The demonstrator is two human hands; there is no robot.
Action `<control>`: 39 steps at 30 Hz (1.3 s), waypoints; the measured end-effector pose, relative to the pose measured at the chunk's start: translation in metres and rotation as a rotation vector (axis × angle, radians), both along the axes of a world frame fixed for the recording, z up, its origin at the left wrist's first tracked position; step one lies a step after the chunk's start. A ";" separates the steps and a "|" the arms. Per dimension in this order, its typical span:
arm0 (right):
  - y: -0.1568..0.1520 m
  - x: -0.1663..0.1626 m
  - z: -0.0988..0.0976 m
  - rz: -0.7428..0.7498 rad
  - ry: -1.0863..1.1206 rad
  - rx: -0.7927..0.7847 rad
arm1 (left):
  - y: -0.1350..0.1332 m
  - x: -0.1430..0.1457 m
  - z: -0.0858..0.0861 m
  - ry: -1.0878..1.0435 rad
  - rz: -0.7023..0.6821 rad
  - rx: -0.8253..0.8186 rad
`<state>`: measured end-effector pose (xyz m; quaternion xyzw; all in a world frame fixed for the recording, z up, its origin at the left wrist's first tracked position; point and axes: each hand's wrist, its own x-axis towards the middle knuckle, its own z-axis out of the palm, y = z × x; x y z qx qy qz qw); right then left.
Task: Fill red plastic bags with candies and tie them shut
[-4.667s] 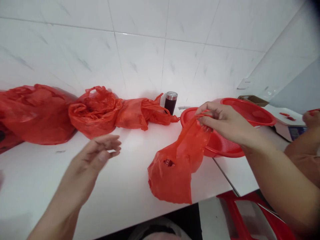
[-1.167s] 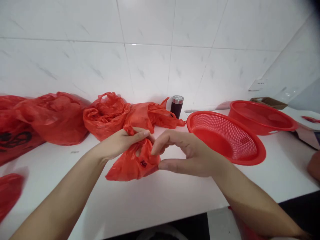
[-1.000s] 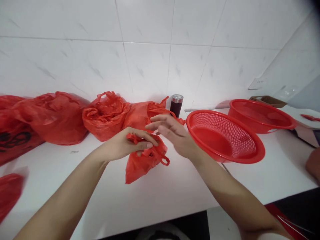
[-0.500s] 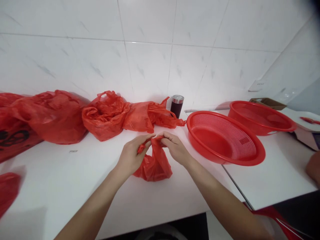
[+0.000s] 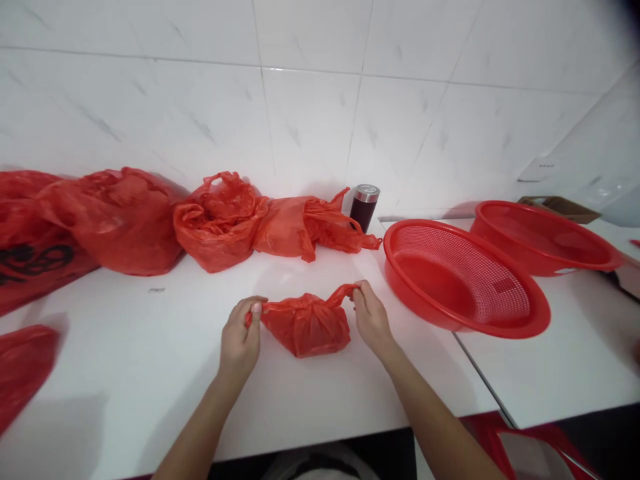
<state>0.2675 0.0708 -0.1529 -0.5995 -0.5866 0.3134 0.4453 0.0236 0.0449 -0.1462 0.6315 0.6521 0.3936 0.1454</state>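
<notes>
A small red plastic bag [image 5: 307, 325] lies bunched on the white counter [image 5: 125, 387] in front of me. My left hand [image 5: 243, 333] pinches one handle of the bag at its left. My right hand [image 5: 369, 318] pinches the other handle at its right. The two handles are drawn apart sideways, and a knot sits on top of the bag between them. What is inside the bag is hidden.
Several crumpled red plastic bags [image 5: 225, 217] lie along the tiled wall at the back left. A dark cup with a metal lid [image 5: 364, 207] stands behind. Two red mesh baskets [image 5: 465, 280] [image 5: 545, 237] sit at the right, near the counter's seam.
Both hands met above the bag with its handles half a second ago. Now they have moved apart sideways, pulling the handles taut, and the bag sits lower and tighter on the counter.
</notes>
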 end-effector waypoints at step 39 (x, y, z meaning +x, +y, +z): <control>0.067 -0.006 -0.037 -0.179 -0.686 -0.198 | 0.076 0.015 -0.034 0.600 0.025 -0.199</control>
